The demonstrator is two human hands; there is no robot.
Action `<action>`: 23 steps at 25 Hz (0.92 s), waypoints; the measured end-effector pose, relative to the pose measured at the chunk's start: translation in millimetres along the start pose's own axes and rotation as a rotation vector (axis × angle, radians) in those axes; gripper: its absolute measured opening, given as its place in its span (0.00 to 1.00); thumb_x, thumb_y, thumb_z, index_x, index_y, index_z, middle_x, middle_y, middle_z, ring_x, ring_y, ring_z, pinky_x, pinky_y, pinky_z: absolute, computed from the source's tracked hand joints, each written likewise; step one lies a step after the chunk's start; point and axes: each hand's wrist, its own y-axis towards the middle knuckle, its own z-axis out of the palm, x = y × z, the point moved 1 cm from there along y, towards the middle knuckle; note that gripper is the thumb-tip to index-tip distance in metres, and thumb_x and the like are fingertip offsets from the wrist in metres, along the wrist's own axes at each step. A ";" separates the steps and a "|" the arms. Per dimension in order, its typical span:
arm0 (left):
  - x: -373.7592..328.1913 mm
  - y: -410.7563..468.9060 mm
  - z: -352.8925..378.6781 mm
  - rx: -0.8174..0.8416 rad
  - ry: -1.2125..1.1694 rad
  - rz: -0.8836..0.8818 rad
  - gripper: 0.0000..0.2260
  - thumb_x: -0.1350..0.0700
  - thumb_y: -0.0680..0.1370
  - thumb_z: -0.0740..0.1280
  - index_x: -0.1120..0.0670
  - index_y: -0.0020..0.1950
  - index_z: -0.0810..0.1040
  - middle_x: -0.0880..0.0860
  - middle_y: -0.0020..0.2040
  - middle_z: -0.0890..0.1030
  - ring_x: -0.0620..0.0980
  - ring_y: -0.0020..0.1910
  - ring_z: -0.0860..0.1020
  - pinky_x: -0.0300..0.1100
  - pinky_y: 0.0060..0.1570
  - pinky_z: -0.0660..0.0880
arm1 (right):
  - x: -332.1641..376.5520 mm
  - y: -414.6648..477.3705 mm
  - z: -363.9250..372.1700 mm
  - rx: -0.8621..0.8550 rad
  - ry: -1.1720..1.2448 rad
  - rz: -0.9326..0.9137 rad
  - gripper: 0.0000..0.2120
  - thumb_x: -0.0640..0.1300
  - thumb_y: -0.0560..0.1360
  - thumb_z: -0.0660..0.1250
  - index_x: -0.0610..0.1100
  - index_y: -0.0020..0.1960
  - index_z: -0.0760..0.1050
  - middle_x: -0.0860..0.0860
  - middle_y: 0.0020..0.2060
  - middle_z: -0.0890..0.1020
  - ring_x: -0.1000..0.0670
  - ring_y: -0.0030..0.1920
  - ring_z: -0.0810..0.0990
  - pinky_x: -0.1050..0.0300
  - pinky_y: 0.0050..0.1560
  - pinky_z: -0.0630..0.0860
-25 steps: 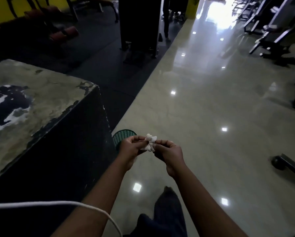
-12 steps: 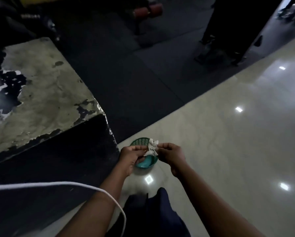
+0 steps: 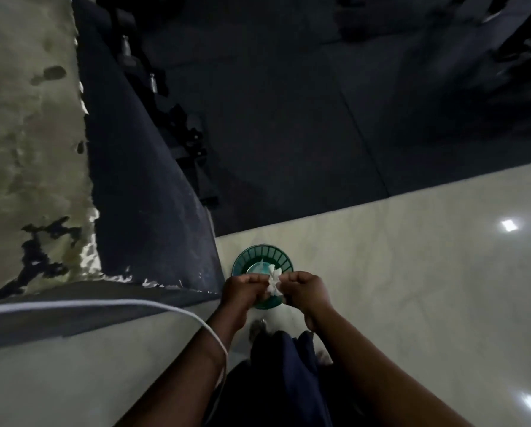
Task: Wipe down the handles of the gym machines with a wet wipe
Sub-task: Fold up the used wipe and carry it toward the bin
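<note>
Lower centre of frame: left grip point(image 3: 242, 292) and right grip point(image 3: 309, 291) both pinch the crumpled wet wipe point(image 3: 273, 284) between them, directly over a green mesh wastebasket point(image 3: 262, 251). It is probably held there to drop in cleanly.

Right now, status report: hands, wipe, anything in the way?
Copy: left hand and right hand both pinch the crumpled wet wipe. Wipe held over the green basket on the floor. Nothing between wipe and basket.

No writing can be read: the wet wipe point(image 3: 273, 284), green basket point(image 3: 262, 251) and worn block point(image 3: 27, 149) show no legible marks.
</note>
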 end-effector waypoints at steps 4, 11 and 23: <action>16.1 47.2 17.0 -0.098 -0.061 -0.018 0.09 0.68 0.75 0.68 0.62 0.54 0.81 0.60 0.50 0.82 0.51 0.40 0.79 0.35 0.39 0.78 | 1.7 63.6 -7.6 0.105 -0.152 0.026 0.07 0.35 0.73 0.70 0.45 0.40 0.80 0.47 0.38 0.84 0.46 0.42 0.83 0.48 0.51 0.81; 60.5 112.4 43.6 -0.173 -0.305 -0.102 0.11 0.70 0.74 0.68 0.64 0.56 0.80 0.55 0.39 0.84 0.53 0.43 0.77 0.40 0.42 0.74 | -15.9 154.8 -2.0 0.151 -0.401 0.135 0.08 0.34 0.67 0.77 0.45 0.42 0.82 0.46 0.42 0.85 0.48 0.42 0.85 0.54 0.44 0.83; 80.7 155.3 35.6 -0.232 -0.450 -0.177 0.10 0.70 0.73 0.69 0.55 0.46 0.81 0.51 0.33 0.83 0.49 0.38 0.75 0.41 0.40 0.72 | -34.5 207.4 11.1 0.250 -0.372 0.137 0.10 0.32 0.73 0.69 0.36 0.54 0.79 0.44 0.45 0.83 0.49 0.41 0.82 0.56 0.45 0.82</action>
